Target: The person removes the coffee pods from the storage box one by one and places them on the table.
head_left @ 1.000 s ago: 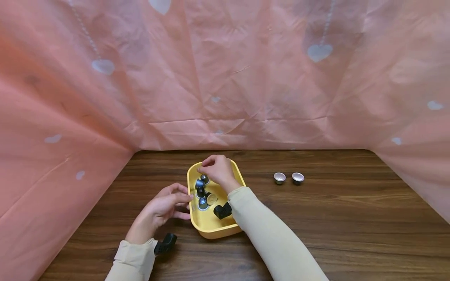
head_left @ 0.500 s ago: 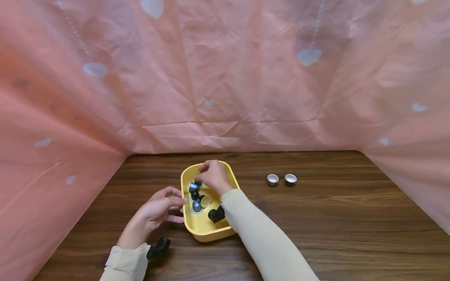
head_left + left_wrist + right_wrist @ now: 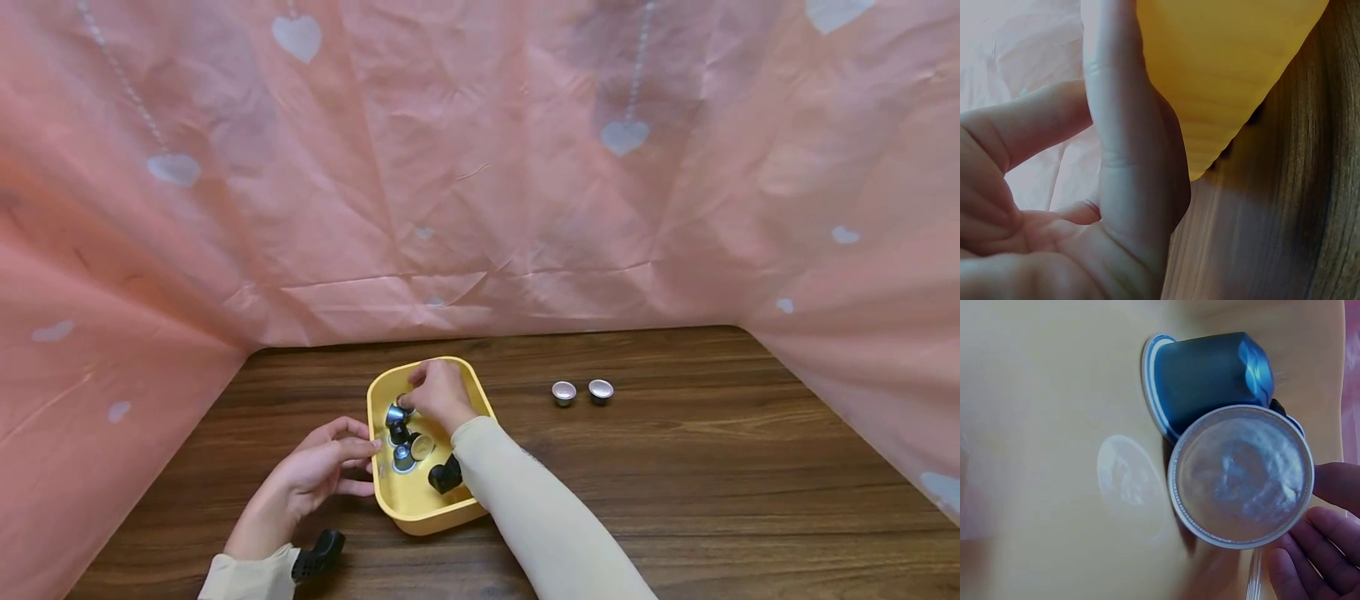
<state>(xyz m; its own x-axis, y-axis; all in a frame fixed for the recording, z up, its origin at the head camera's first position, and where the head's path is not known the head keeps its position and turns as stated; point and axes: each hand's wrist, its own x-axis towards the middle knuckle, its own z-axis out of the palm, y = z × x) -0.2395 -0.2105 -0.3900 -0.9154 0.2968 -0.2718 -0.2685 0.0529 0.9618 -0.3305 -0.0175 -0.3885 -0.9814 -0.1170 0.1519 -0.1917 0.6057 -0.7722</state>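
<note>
Inside a yellow rectangular tray (image 3: 422, 524), several coffee capsules lie, mostly along its left side. My right hand (image 3: 441, 394) reaches down into the tray, its thumb and fingers pinching a dark capsule (image 3: 405, 402) near the back; the hand covers much of that one. In the right wrist view, a capsule with its foil lid (image 3: 1241, 478) facing the camera hides part of the fingers, and a dark blue capsule (image 3: 1207, 378) lies on its side behind it. My left hand (image 3: 318, 467) touches the tray's left wall with its fingers extended and spread.
Two capsules, a left one (image 3: 564, 393) and a right one (image 3: 600, 391), stand lid-up on the wooden table (image 3: 675, 467) right of the tray. A pink curtain (image 3: 480, 208) encloses the table's back and sides. Black wrist-worn pieces show by both cuffs.
My right hand has lowered from above the capsules onto the rearmost one. The left hand stays against the tray. The whole view has shifted, moving the scene leftward and slightly down.
</note>
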